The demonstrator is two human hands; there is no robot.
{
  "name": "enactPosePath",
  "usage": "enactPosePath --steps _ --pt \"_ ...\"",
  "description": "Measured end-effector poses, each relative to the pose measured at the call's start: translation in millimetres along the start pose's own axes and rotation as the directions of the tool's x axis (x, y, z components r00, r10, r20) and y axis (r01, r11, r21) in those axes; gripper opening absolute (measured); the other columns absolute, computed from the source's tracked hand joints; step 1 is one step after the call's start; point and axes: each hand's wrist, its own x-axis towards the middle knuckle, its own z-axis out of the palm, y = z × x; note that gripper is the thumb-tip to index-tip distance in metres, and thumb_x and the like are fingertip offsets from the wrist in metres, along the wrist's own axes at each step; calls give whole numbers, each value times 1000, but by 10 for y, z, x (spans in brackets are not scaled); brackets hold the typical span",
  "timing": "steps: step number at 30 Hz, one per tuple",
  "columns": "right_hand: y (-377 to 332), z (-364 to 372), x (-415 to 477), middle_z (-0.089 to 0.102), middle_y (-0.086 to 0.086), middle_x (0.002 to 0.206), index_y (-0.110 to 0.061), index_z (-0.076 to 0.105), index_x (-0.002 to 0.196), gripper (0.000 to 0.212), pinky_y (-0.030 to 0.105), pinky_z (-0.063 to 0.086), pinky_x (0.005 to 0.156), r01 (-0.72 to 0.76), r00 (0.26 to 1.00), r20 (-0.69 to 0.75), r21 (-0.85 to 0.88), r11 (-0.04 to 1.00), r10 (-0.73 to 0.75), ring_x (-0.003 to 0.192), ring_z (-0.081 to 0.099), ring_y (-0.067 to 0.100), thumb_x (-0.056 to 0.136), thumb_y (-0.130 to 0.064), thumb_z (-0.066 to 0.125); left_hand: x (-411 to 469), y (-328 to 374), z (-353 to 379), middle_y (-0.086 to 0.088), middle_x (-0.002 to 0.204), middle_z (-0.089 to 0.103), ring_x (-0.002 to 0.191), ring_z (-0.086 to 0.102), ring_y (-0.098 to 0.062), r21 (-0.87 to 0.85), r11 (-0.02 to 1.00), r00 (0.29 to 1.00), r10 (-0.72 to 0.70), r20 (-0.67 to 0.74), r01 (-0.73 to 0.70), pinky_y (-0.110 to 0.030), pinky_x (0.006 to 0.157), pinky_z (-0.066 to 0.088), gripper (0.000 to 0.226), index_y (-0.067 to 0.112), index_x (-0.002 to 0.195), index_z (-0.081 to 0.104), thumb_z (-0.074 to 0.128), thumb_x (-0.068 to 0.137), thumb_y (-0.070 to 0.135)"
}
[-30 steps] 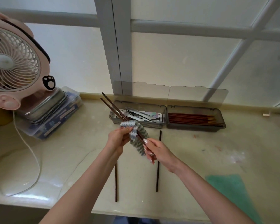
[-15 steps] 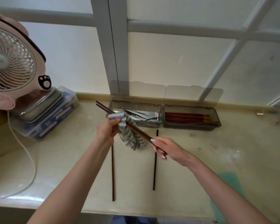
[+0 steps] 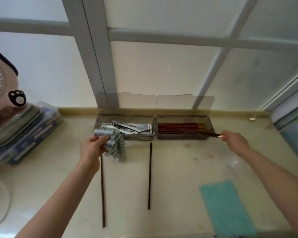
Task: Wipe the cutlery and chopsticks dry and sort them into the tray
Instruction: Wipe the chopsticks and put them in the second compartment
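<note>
Right hand [image 3: 236, 143] pinches the dark wooden chopstick pair [image 3: 205, 133] by one end, over the grey plastic tray's right compartment [image 3: 182, 137] at the back edge of the pale counter [image 3: 179, 169]. Left hand [image 3: 91, 148] grips the grey-striped cloth [image 3: 116, 146]. Recommended: lower the pair parallel to the chopsticks lying inside, then release.

1. Soft daylight is coming through the frosted window panes [image 3: 162, 69] at 12 o'clock, lighting everything evenly and fairly brightly.
2. The pale counter [image 3: 187, 177] is carrying a small glare patch toward 4 o'clock, and only thin, weak shadows are falling on it.
3. The wide lens is bending the window frame [image 3: 96, 66] outward (most plainly toward 10 and 2 o'clock).
4. Motion blur is smearing the right hand [image 3: 234, 141] and the chopsticks [image 3: 212, 134] it is pinching at 3 o'clock; the striped cloth [image 3: 113, 145] held by the left hand [image 3: 91, 150] at 8 o'clock is looking soft.
5. The teal mat [image 3: 227, 208] at 5 o'clock is showing out of focus.
</note>
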Motion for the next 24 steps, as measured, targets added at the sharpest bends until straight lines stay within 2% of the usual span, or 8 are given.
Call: enactPosePath --steps 7,9,11,13,16,18,20,24 --pt "-68 -200 391 56 -4 70 -33 49 66 30 28 30 54 181 982 76 -105 978 -174 71 54 24 96 -29 48 -251 -155 111 3 57 69 52 63 -9 52 999 1000 -12 3 12 -21 56 52 16 5 80 63 52 88 -4" --pt "-205 -200 466 60 -7 82 -40 60 81 21 28 32 60 235 969 107 -119 965 -223 82 57 22 94 -28 49 -290 -174 145 3 56 68 49 63 -8 44 999 1000 -8 -7 8 -18 52 52 16 5 80 63 52 87 -5" --pt "-305 -140 551 61 -2 95 -32 66 99 16 27 33 64 268 958 173 -242 933 -230 91 58 23 94 -30 51 -318 -172 186 3 55 68 47 62 -7 41 999 1000 1 -14 -1 -16 49 50 16 5 81 62 51 88 -5" --pt "-389 -58 593 54 6 105 -27 66 111 23 27 35 69 282 953 211 -371 885 -216 101 56 27 94 -34 52 -332 -167 218 3 54 68 46 61 -6 39 999 1000 8 -25 -7 -15 47 48 17 6 80 62 51 88 -4" --pt "-418 28 637 48 7 122 -33 61 123 31 31 40 81 281 952 224 -366 887 -209 111 52 29 96 -41 49 -337 -171 241 4 54 68 46 61 -6 41 999 999 5 -44 -4 -16 47 48 18 7 80 62 51 89 -4" --pt "-408 40 663 47 5 123 -36 61 122 31 32 40 83 271 946 266 -340 901 -184 113 52 29 96 -45 46 -336 -179 241 5 55 68 46 61 -6 46 999 998 3 -59 0 -17 47 48 18 8 80 62 51 89 -3" --pt "-384 41 673 52 4 118 -35 63 118 26 30 39 78 221 963 216 -301 928 -160 108 55 27 97 -38 48 -337 -195 241 5 56 68 47 61 -6 37 999 998 -3 -68 6 -17 48 48 18 8 81 62 50 90 -2" --pt "-374 133 681 59 5 111 -22 63 105 18 31 40 73 196 976 -47 -217 956 -211 98 54 27 88 -15 60 -353 -225 250 5 58 69 49 62 -6 18 1000 996 -21 -82 23 -17 49 50 17 8 84 63 51 90 -2"
